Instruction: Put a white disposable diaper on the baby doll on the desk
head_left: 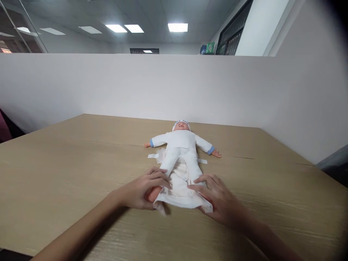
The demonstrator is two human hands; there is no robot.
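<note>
A baby doll (181,139) in a white outfit with blue cuffs lies on its back, arms spread and head toward the wall. An opened white diaper (179,186) is spread beneath its hips and between its legs, its front end toward me. Tape tabs (153,156) stick out at both sides of the doll's waist. My left hand (148,188) is curled round the doll's lower leg on the left, near the bare foot. My right hand (214,195) closes over the other lower leg, beside the diaper's edge; that foot is mostly hidden.
The wide wooden table (81,159) carries the doll and meets a low white partition (136,85) at the back. Dark objects show at the far left and right edges. Beyond the partition, a green package (210,47) sits near a window.
</note>
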